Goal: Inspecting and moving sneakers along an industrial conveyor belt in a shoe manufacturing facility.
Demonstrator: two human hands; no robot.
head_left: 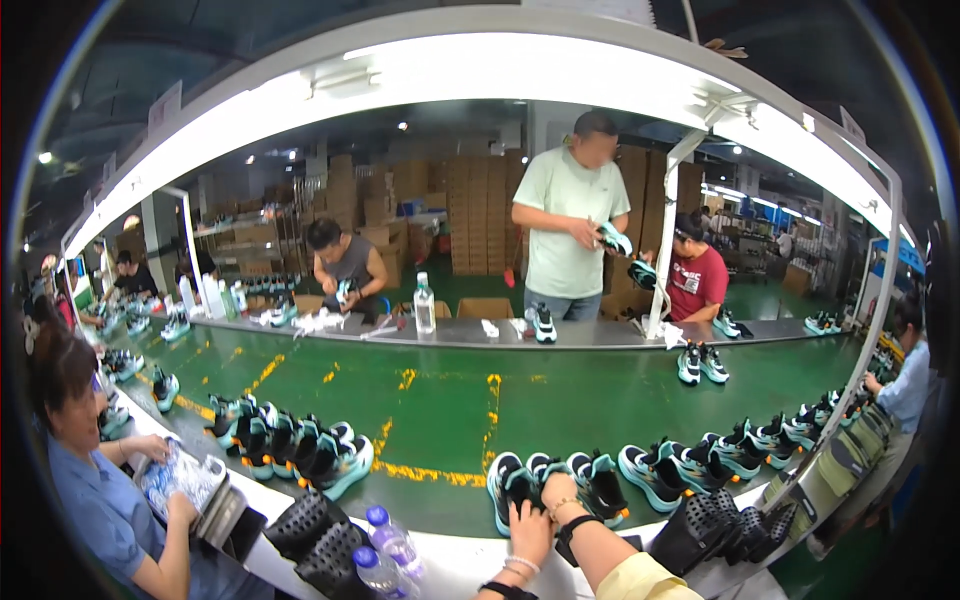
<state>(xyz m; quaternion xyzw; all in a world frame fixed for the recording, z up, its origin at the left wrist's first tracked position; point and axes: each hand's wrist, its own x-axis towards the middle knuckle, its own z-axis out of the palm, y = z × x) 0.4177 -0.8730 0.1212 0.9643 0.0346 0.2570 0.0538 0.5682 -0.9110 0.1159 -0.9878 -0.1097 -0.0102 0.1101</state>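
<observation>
Both my hands are at a pair of black and mint-green sneakers near the front edge of the green belt. My left hand, with a pale bead bracelet, has its fingers curled on the heel of the left sneaker. Just right of it and slightly farther, my right hand is closed at the opening of the neighbouring sneaker; its fingertips are hidden. The forearms lie close together, the right one in a yellow sleeve. Another matching sneaker stands directly to the right.
Rows of sneakers line the green belt on both sides. Black perforated clogs and purple-capped bottles stand at my left, more dark clogs at my right. A person in blue sits left; others work across the belt.
</observation>
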